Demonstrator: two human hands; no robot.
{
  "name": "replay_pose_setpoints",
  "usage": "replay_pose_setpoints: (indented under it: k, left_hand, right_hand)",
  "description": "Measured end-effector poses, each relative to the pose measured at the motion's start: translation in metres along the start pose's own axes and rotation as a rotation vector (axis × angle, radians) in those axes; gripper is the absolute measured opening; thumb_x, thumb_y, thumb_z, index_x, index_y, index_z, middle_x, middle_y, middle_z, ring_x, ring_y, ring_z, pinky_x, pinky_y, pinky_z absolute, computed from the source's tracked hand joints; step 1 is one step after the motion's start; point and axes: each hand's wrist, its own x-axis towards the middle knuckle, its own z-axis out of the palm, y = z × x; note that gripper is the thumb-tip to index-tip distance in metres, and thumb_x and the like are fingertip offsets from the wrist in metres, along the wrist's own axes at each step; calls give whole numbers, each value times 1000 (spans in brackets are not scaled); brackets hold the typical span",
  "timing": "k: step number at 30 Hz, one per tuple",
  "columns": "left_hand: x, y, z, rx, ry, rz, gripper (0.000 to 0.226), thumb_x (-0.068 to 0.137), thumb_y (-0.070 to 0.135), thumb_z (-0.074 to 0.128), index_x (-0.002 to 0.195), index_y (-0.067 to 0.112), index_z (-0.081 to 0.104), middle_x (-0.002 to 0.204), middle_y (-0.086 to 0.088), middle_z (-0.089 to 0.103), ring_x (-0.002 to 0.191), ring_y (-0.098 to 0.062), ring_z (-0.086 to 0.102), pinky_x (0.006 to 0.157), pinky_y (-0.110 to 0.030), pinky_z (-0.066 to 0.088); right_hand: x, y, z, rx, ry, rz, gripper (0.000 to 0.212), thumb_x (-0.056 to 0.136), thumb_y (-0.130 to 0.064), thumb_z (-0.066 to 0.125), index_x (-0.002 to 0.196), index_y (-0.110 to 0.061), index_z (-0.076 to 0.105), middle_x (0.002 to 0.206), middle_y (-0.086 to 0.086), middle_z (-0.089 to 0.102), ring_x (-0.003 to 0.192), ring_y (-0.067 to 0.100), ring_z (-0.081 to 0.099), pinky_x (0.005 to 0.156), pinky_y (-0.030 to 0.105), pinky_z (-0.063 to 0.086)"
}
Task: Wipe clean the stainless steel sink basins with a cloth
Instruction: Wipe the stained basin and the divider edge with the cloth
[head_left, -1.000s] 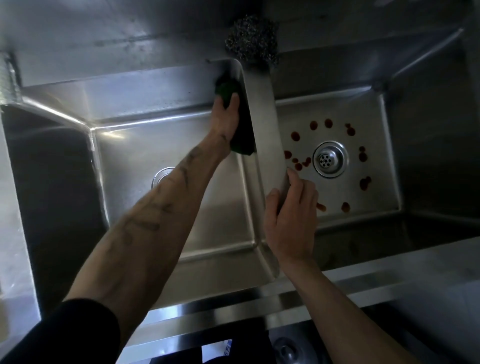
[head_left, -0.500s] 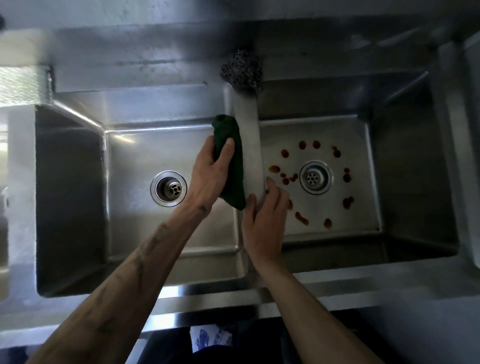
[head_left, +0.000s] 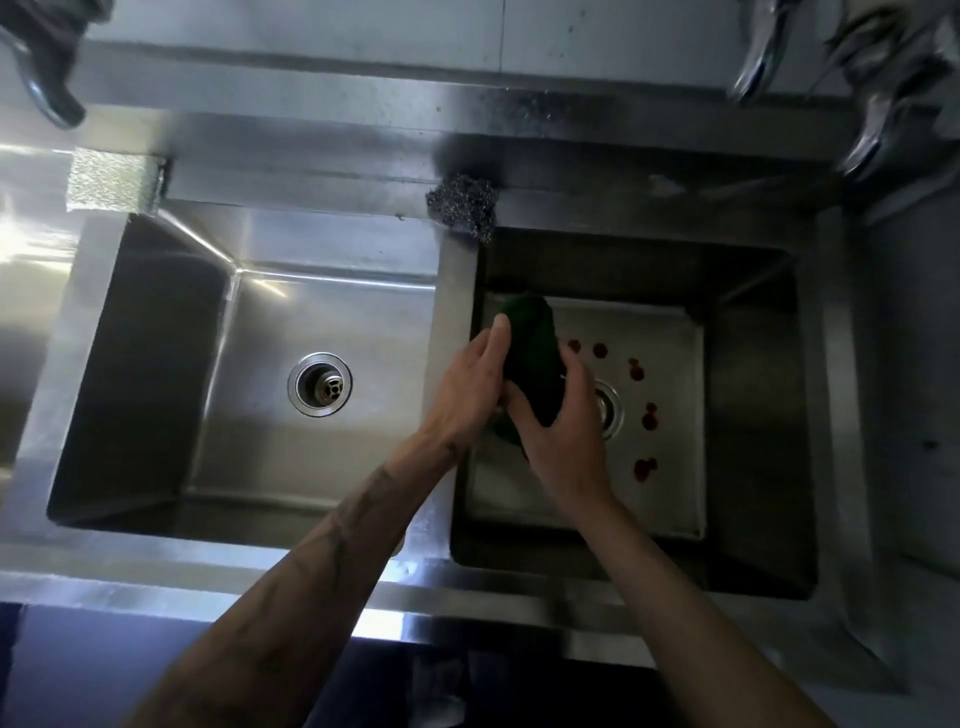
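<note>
A dark green cloth (head_left: 532, 358) hangs above the right sink basin (head_left: 670, 512), held between both hands. My left hand (head_left: 470, 387) grips its left side, thumb up along the cloth. My right hand (head_left: 563, 434) grips the cloth from the right and below. Several red stains (head_left: 647, 418) dot the right basin's floor around its drain (head_left: 608, 408), which my right hand partly hides. The left sink basin (head_left: 249, 457) shows no stains, and its drain (head_left: 319, 384) is in full sight.
A steel wool scrubber (head_left: 462, 205) sits on the ledge at the back of the divider (head_left: 451, 291). A tap spout (head_left: 49, 88) hangs at the top left, more taps (head_left: 878, 98) at the top right. The steel front rim (head_left: 467, 597) runs below.
The cloth moved from the left basin's side of the divider over into the right basin. My right hand left the divider and took hold of the cloth. The camera pulled back and up.
</note>
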Motion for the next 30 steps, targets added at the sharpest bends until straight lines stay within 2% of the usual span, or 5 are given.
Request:
replay_pose_setpoints:
  k: [6, 12, 18, 23, 30]
  left_hand:
    - [23, -22, -19, 441, 216, 302, 35, 114, 35, 44, 95, 16, 66, 93, -6, 67, 84, -8, 63, 76, -30, 47]
    - [63, -77, -41, 880, 447, 575, 38, 107, 20, 53, 140, 3, 59, 153, -16, 53, 140, -36, 51, 113, -50, 42]
    - [73, -95, -31, 918, 462, 554, 47, 111, 27, 43, 151, 4, 51, 164, -13, 43, 154, -30, 40, 120, -55, 36]
    - [76, -100, -28, 939, 490, 550, 48, 109, 24, 42, 153, 6, 50, 166, -11, 42, 153, -29, 42, 122, -54, 34]
    - [80, -104, -27, 959, 497, 575, 49, 109, 23, 39, 153, 3, 50, 167, -13, 41, 151, -30, 44, 118, -55, 38]
  right_hand:
    - [40, 44, -1, -66, 35, 90, 48, 94, -32, 68, 138, -27, 51, 128, -11, 60, 119, 5, 57, 102, 35, 52]
    - [103, 82, 22, -231, -32, 127, 52, 96, -22, 67, 144, -16, 47, 134, 4, 59, 125, 20, 55, 93, 22, 40]
    - [145, 126, 39, -536, 9, 47, 54, 97, -22, 62, 146, -10, 44, 145, 17, 43, 130, 34, 48, 108, 40, 41]
    - [163, 155, 63, -823, -90, -207, 51, 95, -33, 61, 139, -10, 50, 137, 20, 47, 119, 39, 45, 99, 45, 40]
    - [198, 187, 103, -956, 113, -122, 56, 97, -47, 56, 132, -4, 54, 126, 24, 55, 108, 41, 50, 90, 48, 41]
